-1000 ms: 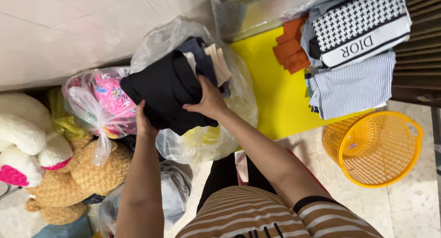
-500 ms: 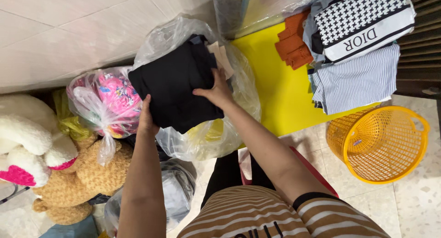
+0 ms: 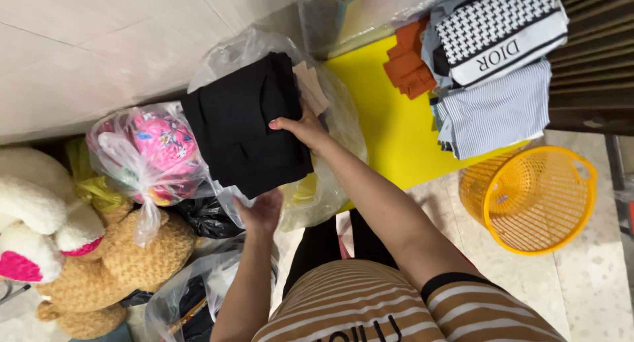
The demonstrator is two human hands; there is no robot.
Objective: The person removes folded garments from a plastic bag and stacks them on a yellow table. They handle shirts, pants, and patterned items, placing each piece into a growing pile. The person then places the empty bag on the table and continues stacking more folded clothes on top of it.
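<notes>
Now both hands, right hand [image 3: 300, 125] and left hand [image 3: 262, 211], grip the folded black garment [image 3: 244, 127] above the clear plastic bag [image 3: 330, 177]. Loosely held, it could unfold or slide off the bag's rim.

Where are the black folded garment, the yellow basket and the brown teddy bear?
Black garment [image 3: 241, 127], head view, middle of the folded cloth.
Yellow basket [image 3: 581, 171], head view, right side of its rim.
Teddy bear [image 3: 125, 259], head view, its brown belly.
</notes>
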